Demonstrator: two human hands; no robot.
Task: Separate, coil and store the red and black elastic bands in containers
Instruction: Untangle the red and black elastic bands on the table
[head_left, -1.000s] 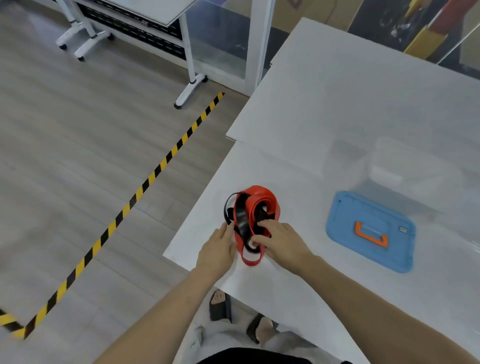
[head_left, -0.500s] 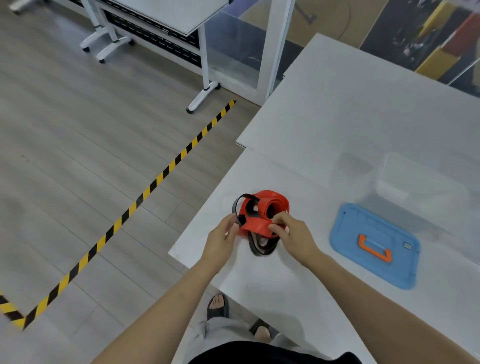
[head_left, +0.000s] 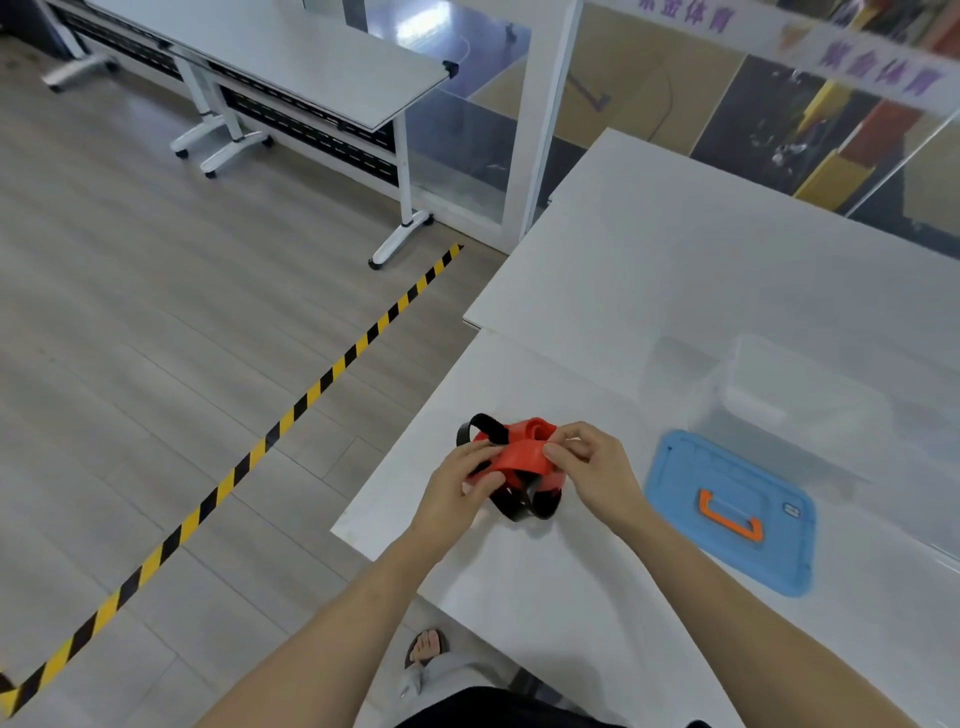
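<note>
fingers of both my hands are on the tangle of bands, just above the white table (head_left: 545, 597) near its left edge. my left hand (head_left: 457, 488) curls round the left side of the red band (head_left: 519, 452), with the thumb and fingertips closed on a flat fold of it. my right hand (head_left: 597, 467) pinches the same red band from the right, thumb and forefinger tips together on its upper edge, the other fingers bent loosely behind.

the black band (head_left: 514, 512) is threaded through the red one. one loop of it sticks up at the far left of the bundle, and another hangs below my hands down to the table top; whether it rests there i cannot tell.

to my right a blue lid (head_left: 675, 467) lies flat on the table, with an orange handle (head_left: 727, 519) on it. a small label (head_left: 790, 510) sits by the handle's right end, too small to read. just beyond the lid stands a clear container (head_left: 789, 400).

at the top right a white strip (head_left: 878, 65) carries purple characters, too blurred for me to read with any certainty. yellow-and-black tape (head_left: 234, 467) runs across the wooden floor to my left, and a folding table (head_left: 291, 57) on wheels stands beyond it.
</note>
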